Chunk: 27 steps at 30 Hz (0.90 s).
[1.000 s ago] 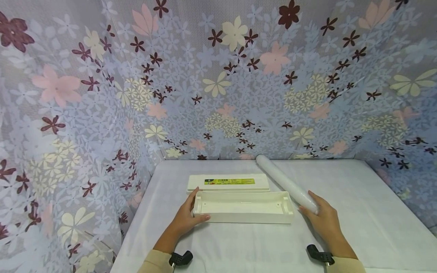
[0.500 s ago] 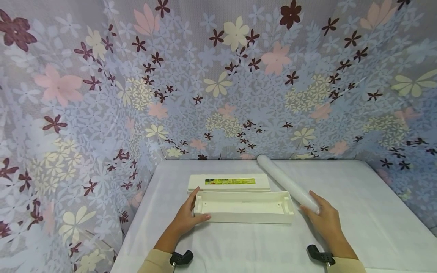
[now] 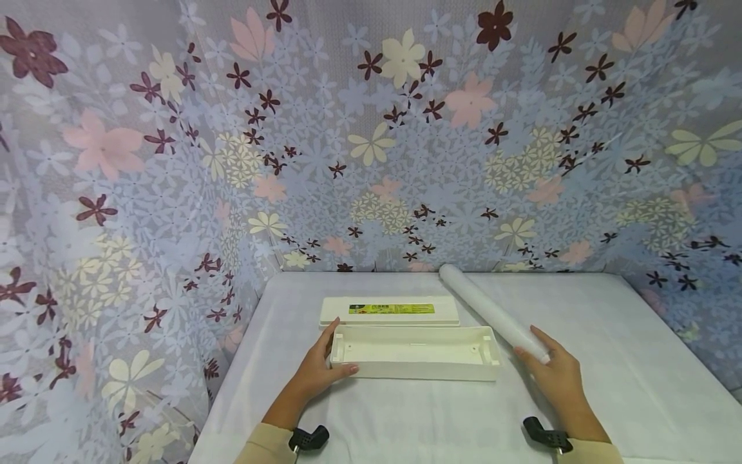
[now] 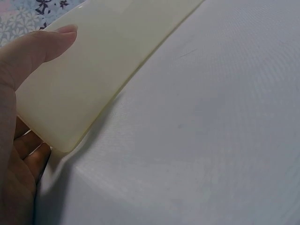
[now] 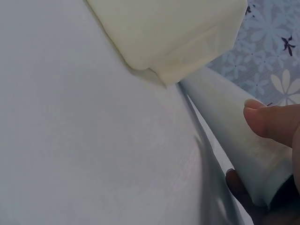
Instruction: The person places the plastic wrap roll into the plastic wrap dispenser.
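Note:
A long cream plastic box, open at the top with a hollow inside, lies in the middle of the table. My left hand grips its left end; in the left wrist view the thumb presses the front wall and the other fingers go round the end. To the right, a whitish translucent roll of cling film slants away from me. Its near end is held by my right hand, with thumb and fingers on either side of the roll in the right wrist view.
Behind the box lies a matching cream lid with a yellow-green label. A white cloth covers the table. Flowered curtains close off the back and sides, and the roll's far end reaches close to the back one.
My right hand and the roll of cling film have shifted slightly to the right, the near end most. My left hand keeps its hold on the box, which stays in place.

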### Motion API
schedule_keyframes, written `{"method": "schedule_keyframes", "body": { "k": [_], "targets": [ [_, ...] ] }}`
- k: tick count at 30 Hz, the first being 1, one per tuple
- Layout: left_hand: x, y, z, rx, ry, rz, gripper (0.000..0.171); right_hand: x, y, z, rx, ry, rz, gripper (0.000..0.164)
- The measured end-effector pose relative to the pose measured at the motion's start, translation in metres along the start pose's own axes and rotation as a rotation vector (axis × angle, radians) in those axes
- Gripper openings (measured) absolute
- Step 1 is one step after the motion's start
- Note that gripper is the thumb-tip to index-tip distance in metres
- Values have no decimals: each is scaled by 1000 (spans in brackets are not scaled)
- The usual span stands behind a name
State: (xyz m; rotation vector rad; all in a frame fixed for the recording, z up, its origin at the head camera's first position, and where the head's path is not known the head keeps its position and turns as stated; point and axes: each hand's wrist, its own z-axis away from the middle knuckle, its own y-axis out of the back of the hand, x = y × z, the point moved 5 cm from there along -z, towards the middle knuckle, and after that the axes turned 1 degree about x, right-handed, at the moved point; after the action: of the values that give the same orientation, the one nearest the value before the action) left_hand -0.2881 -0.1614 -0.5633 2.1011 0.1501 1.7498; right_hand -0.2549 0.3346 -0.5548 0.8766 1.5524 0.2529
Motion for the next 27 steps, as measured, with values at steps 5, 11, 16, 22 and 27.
{"method": "schedule_keyframes", "body": {
  "k": [5,11,16,22,27],
  "targets": [
    [2,0,1,-5,10,1,119,1,-1,0,13,-58,2,77],
    [3,0,3,1,32,-10,120,0,1,1,23,-65,-7,76],
    [3,-1,3,6,29,-17,119,0,2,1,30,-85,-31,75],
    [3,0,1,6,22,-9,119,2,3,-1,39,-146,-57,75],
    [3,0,1,4,19,-5,119,1,5,-1,53,-170,-62,74]
  ]
}}
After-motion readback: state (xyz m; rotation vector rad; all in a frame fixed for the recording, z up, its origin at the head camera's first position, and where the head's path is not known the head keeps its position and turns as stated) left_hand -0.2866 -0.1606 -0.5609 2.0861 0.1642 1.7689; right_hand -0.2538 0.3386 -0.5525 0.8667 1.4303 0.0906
